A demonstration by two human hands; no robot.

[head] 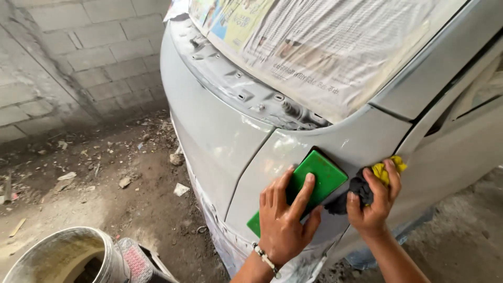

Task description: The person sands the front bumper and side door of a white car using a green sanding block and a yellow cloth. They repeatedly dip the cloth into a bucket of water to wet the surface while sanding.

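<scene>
Block (319, 178) under left hand (283, 220) — pressed flat

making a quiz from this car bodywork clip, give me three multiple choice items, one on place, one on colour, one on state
1. Where does the bucket stand?
A. on the dirt floor, lower left
B. on the car's roof
C. in the right hand

2. What colour is the sanding block under the left hand?
A. red
B. green
C. white

3. How is the car's window at the top?
A. bare and open
B. shattered
C. covered with newspaper

Answers:
1. A, it sits on the floor beside the grey car panel.
2. B, the flat block pressed on the panel is bright green.
3. C, newspaper sheets lie taped across it.

The right hand grips a dark and yellow cloth.
</scene>
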